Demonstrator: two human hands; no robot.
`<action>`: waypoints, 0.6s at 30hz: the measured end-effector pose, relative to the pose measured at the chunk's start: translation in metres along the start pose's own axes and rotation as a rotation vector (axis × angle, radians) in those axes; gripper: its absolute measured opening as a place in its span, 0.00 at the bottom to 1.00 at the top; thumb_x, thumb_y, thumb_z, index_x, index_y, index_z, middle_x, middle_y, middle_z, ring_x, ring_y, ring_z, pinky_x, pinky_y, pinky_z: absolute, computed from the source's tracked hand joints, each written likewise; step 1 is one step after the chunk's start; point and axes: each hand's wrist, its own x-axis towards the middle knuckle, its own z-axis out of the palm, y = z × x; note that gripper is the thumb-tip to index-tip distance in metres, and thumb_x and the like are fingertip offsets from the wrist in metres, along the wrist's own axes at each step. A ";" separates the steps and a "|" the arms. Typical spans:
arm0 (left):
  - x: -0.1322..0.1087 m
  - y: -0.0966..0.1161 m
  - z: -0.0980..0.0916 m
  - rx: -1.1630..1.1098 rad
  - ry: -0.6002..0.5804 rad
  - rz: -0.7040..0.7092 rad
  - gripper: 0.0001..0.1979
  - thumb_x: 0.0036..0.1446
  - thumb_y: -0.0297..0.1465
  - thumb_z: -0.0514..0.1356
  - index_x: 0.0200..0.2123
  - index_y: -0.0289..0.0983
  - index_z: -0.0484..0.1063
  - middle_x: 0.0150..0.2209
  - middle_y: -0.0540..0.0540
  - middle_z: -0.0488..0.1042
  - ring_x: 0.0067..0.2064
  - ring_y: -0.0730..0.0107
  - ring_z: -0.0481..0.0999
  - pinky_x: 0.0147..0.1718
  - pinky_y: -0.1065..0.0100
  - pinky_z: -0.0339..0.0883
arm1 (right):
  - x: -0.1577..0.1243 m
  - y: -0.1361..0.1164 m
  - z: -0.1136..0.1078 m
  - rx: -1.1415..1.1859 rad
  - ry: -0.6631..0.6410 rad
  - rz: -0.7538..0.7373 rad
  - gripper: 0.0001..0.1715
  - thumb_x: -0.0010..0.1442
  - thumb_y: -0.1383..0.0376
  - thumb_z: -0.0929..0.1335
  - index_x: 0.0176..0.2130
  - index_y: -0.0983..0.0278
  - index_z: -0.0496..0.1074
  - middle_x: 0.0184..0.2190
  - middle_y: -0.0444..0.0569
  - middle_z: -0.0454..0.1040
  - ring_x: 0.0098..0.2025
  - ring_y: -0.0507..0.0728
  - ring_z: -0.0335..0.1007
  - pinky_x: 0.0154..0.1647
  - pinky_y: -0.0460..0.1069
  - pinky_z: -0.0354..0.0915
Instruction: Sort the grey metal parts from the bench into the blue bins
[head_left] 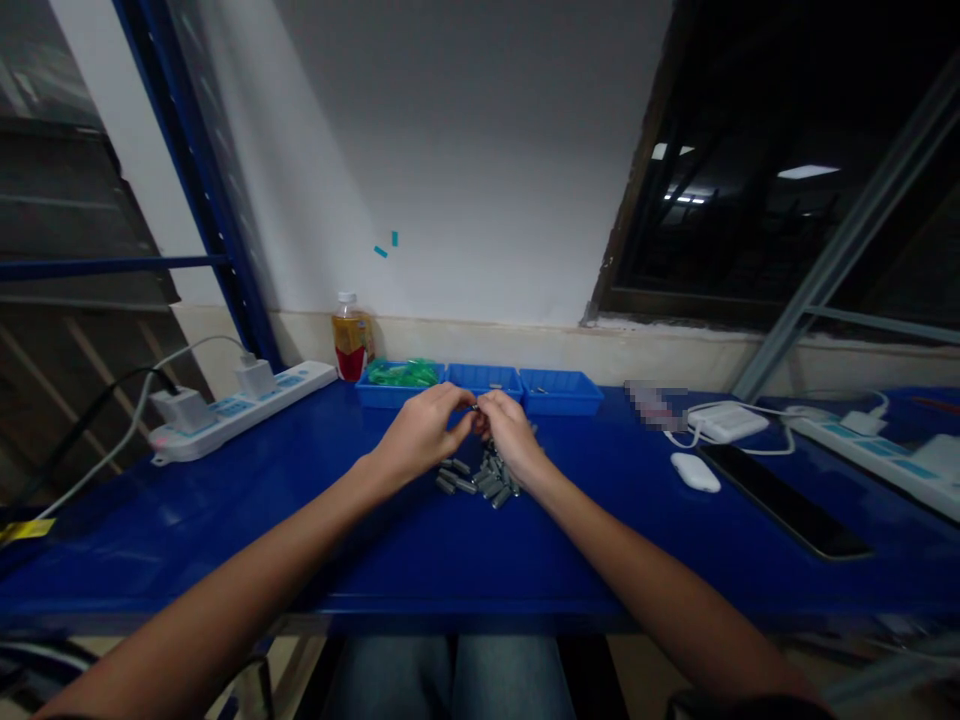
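Both hands meet above the middle of the blue table (pixel 300 520). My left hand (pixel 424 428) and my right hand (pixel 508 430) have their fingers pinched together on one small grey part (pixel 475 409) held between them. Just below the hands lies a pile of several small grey cylindrical pieces (pixel 480 478). Behind the hands stand three blue trays: the left blue tray (pixel 375 397) holds green pieces (pixel 403 373), the middle blue tray (pixel 484 379) and the right blue tray (pixel 561 392) show little inside.
A drink bottle (pixel 352 340) stands by the wall. A white power strip (pixel 240 408) with plugs lies at the left. At the right lie a white mouse-like object (pixel 694 472), a dark phone (pixel 787 500), a white charger (pixel 726 421) and a second power strip (pixel 874 455).
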 end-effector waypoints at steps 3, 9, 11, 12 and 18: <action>0.005 -0.009 0.004 -0.170 0.010 -0.162 0.09 0.54 0.31 0.55 0.34 0.33 0.72 0.30 0.45 0.74 0.32 0.69 0.72 0.33 0.68 0.65 | 0.002 0.003 -0.006 -0.223 -0.002 -0.169 0.11 0.58 0.58 0.61 0.32 0.63 0.64 0.22 0.41 0.64 0.25 0.52 0.61 0.27 0.46 0.57; 0.015 -0.025 0.017 -0.637 -0.106 -0.390 0.13 0.51 0.36 0.54 0.26 0.32 0.71 0.24 0.48 0.71 0.28 0.72 0.70 0.29 0.70 0.63 | 0.006 0.002 -0.023 -0.606 -0.075 -0.577 0.06 0.58 0.67 0.62 0.38 0.63 0.66 0.30 0.46 0.68 0.34 0.53 0.66 0.36 0.47 0.61; 0.019 -0.028 0.021 -0.661 -0.131 -0.404 0.14 0.51 0.38 0.54 0.25 0.33 0.70 0.22 0.49 0.70 0.26 0.73 0.68 0.28 0.71 0.62 | 0.008 0.003 -0.026 -0.667 -0.083 -0.614 0.05 0.59 0.68 0.62 0.35 0.63 0.67 0.31 0.47 0.68 0.35 0.54 0.66 0.38 0.48 0.61; 0.021 -0.029 0.023 -0.666 -0.143 -0.408 0.14 0.52 0.39 0.54 0.24 0.33 0.70 0.22 0.49 0.69 0.25 0.73 0.68 0.27 0.71 0.61 | 0.009 0.004 -0.027 -0.692 -0.076 -0.619 0.05 0.59 0.68 0.62 0.35 0.63 0.67 0.32 0.48 0.69 0.35 0.54 0.66 0.38 0.48 0.61; 0.019 -0.041 0.041 -0.503 -0.201 -0.328 0.18 0.58 0.40 0.50 0.32 0.32 0.72 0.27 0.46 0.73 0.29 0.69 0.71 0.30 0.69 0.64 | 0.021 0.012 -0.041 -0.835 0.045 -0.562 0.09 0.61 0.65 0.61 0.30 0.63 0.66 0.28 0.47 0.70 0.34 0.55 0.65 0.38 0.49 0.60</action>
